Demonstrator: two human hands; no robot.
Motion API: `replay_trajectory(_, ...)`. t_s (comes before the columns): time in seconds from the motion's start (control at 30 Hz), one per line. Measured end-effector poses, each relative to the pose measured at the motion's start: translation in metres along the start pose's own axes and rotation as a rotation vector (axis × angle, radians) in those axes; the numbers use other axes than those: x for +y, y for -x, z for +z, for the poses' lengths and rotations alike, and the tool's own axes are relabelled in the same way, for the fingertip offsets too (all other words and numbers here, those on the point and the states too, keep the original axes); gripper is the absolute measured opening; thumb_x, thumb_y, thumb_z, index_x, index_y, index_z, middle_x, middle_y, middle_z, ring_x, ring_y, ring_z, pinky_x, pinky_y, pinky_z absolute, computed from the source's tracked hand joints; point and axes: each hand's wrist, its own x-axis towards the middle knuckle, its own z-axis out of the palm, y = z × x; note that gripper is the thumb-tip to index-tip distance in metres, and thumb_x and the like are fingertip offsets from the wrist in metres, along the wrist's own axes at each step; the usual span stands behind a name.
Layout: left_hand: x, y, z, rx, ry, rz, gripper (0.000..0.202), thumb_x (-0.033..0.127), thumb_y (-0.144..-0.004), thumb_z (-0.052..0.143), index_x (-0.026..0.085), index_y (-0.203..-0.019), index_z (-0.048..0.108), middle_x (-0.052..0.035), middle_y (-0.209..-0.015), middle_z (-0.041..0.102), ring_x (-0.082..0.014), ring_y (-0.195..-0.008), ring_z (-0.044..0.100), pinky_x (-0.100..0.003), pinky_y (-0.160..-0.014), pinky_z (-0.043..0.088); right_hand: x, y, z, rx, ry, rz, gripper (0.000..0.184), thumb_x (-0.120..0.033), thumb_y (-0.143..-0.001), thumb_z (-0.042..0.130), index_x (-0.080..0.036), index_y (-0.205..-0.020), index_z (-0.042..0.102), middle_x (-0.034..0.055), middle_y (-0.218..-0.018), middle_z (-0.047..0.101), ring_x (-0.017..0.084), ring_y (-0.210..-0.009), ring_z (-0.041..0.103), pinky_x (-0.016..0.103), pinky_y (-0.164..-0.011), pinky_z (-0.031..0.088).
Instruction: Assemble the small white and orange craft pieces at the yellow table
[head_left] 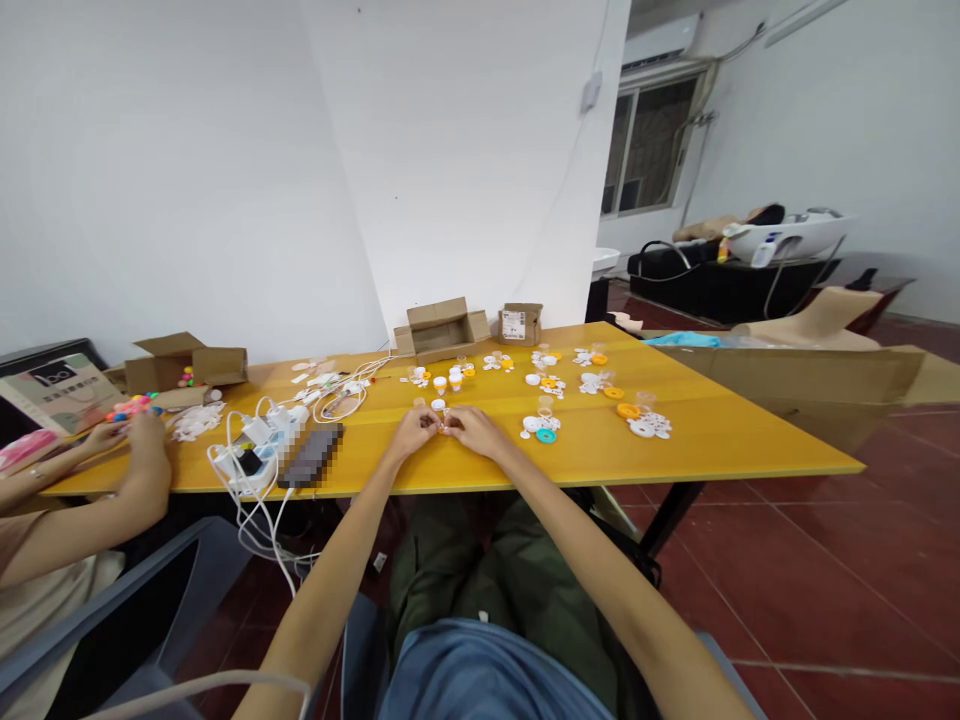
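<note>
My left hand (415,432) and my right hand (474,432) meet above the front part of the yellow table (570,465). Fingers of both are pinched together around something small and pale, too small to make out. Just behind them are a round white piece (438,405) and a clear cup (418,402). Farther back stand two small white-and-orange cups (455,382). To the right of my hands, a teal ring (546,436) lies with white discs and a clear cup (545,404). Several similar piles of white parts (651,427) have orange rings (613,393) with them.
An open cardboard box (442,333) and a smaller closed box (520,324) stand at the wall. On the left are a power strip (262,450), tangled white cables (341,395) and a dark blurred-out object (311,455). A co-worker's hands (142,425) handle colourful pieces at far left.
</note>
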Motion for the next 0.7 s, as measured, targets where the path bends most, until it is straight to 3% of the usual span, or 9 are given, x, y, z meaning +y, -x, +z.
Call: replay_trajectory(0.7, 0.003, 0.0006, 0.0004, 0.009, -0.045, 0.009, 0.008, 0.015, -0.074, 0.066, 0.02, -0.071, 0.072, 0.0004, -0.071, 0.07, -0.0145, -0.066, 0.062, -0.027, -0.069, 0.051, -0.0023, 0.0002, 0.0007, 0.011, 0.047, 0.021, 0.011, -0.015, -0.085, 0.065, -0.023, -0.083, 0.072, 0.0041, -0.094, 0.076, 0.022, -0.09, 0.068, 0.03, -0.08, 0.05)
